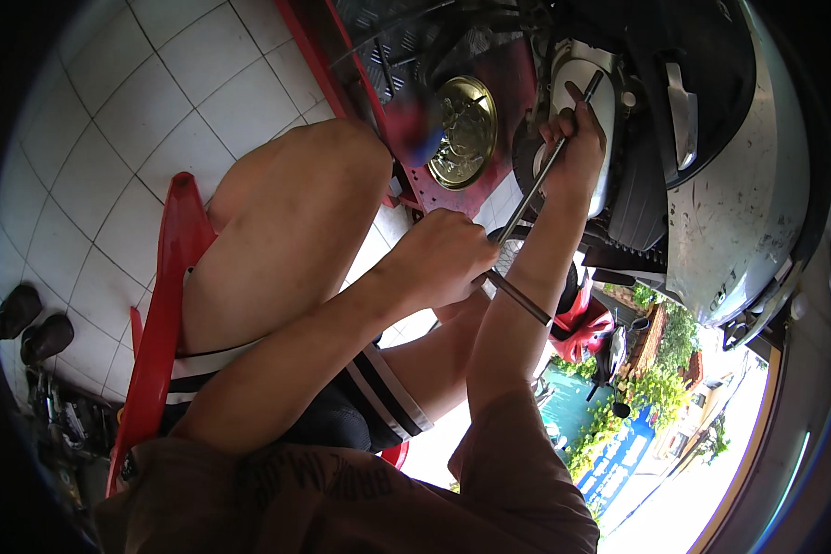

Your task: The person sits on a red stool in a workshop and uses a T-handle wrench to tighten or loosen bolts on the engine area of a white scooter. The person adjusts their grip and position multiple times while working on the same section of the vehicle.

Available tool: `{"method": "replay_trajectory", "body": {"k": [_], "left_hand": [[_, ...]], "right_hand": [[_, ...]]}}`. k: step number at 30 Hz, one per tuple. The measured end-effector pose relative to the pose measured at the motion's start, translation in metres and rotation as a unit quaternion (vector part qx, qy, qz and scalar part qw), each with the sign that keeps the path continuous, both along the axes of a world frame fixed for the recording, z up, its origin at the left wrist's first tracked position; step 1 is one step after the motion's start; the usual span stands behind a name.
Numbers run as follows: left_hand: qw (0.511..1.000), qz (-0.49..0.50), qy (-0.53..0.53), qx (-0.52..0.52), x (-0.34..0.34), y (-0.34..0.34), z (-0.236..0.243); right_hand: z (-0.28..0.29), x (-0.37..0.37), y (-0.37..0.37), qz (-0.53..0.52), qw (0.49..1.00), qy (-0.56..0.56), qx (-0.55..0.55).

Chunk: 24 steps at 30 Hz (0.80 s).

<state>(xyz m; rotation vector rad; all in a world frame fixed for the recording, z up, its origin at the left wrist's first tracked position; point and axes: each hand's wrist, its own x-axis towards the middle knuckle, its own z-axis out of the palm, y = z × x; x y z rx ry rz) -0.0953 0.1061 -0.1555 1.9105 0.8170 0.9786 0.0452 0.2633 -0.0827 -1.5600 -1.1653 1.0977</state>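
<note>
A long metal T-handle wrench point(533, 191) slants up and to the right. My left hand point(448, 254) is closed round its handle end, with one part of the crossbar sticking out below the fist. Farther up, my right hand point(577, 148) is wrapped round the shaft, its index finger stretched along it. The shaft's far end lies in front of the silver engine cover point(572, 69) of a motorbike point(739, 217); whether it sits on a bolt I cannot tell.
A round gold-coloured tray point(487, 152) with small metal parts rests on a red lift stand point(517, 88). A blurred red and blue object point(415, 129) is beside it. I sit on a red plastic chair point(171, 286). Dark shoes point(46, 339) lie on the tiled floor at left.
</note>
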Motion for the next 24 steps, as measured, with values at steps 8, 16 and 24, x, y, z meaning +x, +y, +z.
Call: {"method": "replay_trajectory", "body": {"k": [8, 16, 24], "left_hand": [[0.988, 0.085, -0.129, -0.020, -0.002, 0.009, 0.008], [0.971, 0.118, -0.195, -0.078, -0.008, 0.021, 0.017], [0.926, 0.106, -0.322, -0.168, -0.011, 0.030, 0.027]], "right_hand": [[0.012, -0.011, 0.037, -0.087, 0.994, -0.035, 0.061], [0.018, 0.001, 0.057, -0.144, 0.988, -0.027, 0.043], [0.026, 0.011, 0.070, -0.097, 0.995, -0.023, 0.012]]}}
